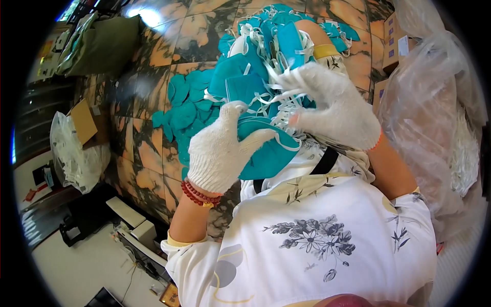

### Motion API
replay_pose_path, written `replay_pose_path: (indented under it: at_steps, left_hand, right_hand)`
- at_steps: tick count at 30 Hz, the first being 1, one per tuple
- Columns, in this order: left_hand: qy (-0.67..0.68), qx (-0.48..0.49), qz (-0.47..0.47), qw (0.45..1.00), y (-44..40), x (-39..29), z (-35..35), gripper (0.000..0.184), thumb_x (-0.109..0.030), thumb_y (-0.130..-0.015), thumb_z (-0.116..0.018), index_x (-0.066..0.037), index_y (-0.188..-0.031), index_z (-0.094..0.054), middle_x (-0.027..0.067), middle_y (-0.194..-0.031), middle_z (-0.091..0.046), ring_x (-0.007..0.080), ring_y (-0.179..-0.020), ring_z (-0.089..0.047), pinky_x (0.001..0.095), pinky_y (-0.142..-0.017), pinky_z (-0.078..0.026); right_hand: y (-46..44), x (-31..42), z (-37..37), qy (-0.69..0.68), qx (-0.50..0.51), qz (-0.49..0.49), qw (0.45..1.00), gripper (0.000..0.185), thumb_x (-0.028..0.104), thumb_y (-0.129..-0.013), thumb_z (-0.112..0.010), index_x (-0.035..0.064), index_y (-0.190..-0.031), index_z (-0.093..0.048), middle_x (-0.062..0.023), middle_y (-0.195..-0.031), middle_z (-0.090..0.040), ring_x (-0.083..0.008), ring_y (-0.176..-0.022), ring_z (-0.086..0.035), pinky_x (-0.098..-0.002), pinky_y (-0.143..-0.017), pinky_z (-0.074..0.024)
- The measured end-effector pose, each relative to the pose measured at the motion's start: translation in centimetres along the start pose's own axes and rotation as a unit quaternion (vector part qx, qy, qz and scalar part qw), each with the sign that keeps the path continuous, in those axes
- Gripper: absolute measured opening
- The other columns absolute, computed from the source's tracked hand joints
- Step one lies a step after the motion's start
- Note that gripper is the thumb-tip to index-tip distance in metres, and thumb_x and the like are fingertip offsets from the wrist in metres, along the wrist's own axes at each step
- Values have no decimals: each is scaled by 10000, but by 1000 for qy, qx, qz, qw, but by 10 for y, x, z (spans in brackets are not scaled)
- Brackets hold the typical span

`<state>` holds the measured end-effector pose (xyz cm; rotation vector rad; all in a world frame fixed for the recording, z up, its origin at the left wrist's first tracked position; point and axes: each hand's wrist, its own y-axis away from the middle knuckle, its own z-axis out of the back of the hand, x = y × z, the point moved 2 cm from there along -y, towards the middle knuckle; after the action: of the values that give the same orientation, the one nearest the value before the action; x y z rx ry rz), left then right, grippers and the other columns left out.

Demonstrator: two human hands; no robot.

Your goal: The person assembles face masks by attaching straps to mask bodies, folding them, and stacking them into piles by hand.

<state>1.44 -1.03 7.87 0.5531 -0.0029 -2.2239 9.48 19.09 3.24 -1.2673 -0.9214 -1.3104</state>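
Observation:
My left hand (220, 146), in a white knit glove, is closed on a teal face mask (268, 158) with a white ear loop, its thumb lying across the mask. More mask edges show under that thumb. My right hand (335, 105), also gloved, hovers over a tangle of white ear loops (279, 120). Its thumb stands apart from its fingers, which are slightly blurred. Whether a loop touches those fingertips I cannot tell. Between and beyond the hands, teal masks (245, 87) with loops lie heaped over my lap.
Flat teal mask pieces (184, 117) are piled on the marbled tile floor (148, 148) to the left. More looped masks (281, 18) lie at the far side. Clear plastic bags (429, 133) and cardboard boxes (394, 46) stand at right. A bagged carton (82, 123) sits at left.

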Motion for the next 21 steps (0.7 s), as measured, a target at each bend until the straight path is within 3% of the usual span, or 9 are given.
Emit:
replay_pose_path:
  at_steps: [4,7,10,11,15,16,17,20,21]
  left_hand:
    - [55,-30,-32,998,-1,4,-3,560,-457,-807,-796,-72,-1160,-592,132,-824,-721,266,-704,-722,348,-622,-562]
    - [61,-53,-34,996,1,6,7,486,-432,-814,-794,-76,-1098,-625,116,-830,-723,252,-707,-718,332,-635,-561]
    - [88,25,15,996,7,11,8,316,-221,-848,-774,-59,-1081,-635,115,-877,-713,186,-745,-703,294,-673,-560]
    - [107,29,0,994,8,12,5,283,-188,-846,-758,-34,-1059,-652,100,-864,-705,159,-732,-679,276,-669,-546]
    - [236,83,-14,968,10,9,-11,317,-229,-846,-763,-47,-1096,-694,124,-883,-716,227,-772,-708,334,-703,-543]
    - [272,46,-88,957,12,16,-20,276,-173,-841,-761,-34,-1072,-702,121,-900,-715,218,-793,-692,329,-729,-538]
    - [388,61,-29,919,17,17,-25,253,-160,-838,-763,-24,-1043,-703,116,-901,-715,218,-799,-685,328,-734,-535]
    - [415,100,16,904,31,14,-19,213,-180,-827,-798,-18,-892,-677,70,-768,-657,203,-685,-640,310,-637,-513]
    - [363,95,-45,926,37,10,-14,227,-195,-824,-806,-20,-868,-669,81,-737,-630,211,-649,-626,308,-609,-503]
  right_hand:
    - [12,14,-16,155,103,30,982,444,154,-804,-729,28,-1219,-632,-160,-1098,-668,-326,-997,-675,-378,-884,-544]
    - [14,1,-11,224,210,-45,951,284,140,-833,-672,52,-1103,-680,-99,-978,-648,-336,-946,-639,-393,-805,-530]
    - [14,6,8,154,170,16,973,185,122,-848,-683,54,-1018,-704,-116,-938,-624,-322,-951,-621,-379,-805,-517]
    - [13,2,7,40,166,19,985,84,82,-873,-713,11,-917,-713,-126,-1050,-635,-256,-1021,-603,-337,-891,-451]
    - [20,24,-13,-239,139,2,961,99,76,-927,-670,-10,-900,-712,-79,-1113,-645,-185,-934,-588,-324,-828,-452]
    - [20,35,-8,-269,187,-43,944,109,101,-933,-672,-2,-939,-710,-56,-1041,-648,-153,-902,-590,-291,-795,-457]
    - [21,45,-3,-298,234,-88,921,130,125,-939,-675,7,-979,-709,-33,-969,-652,-121,-870,-592,-258,-762,-462]
    - [45,50,-3,-406,226,-142,874,214,191,-947,-677,10,-1059,-688,-8,-861,-642,-91,-783,-578,-255,-687,-464]
    - [54,50,-4,-405,234,-136,873,244,213,-950,-678,11,-1086,-681,0,-825,-639,-81,-754,-574,-254,-662,-464]
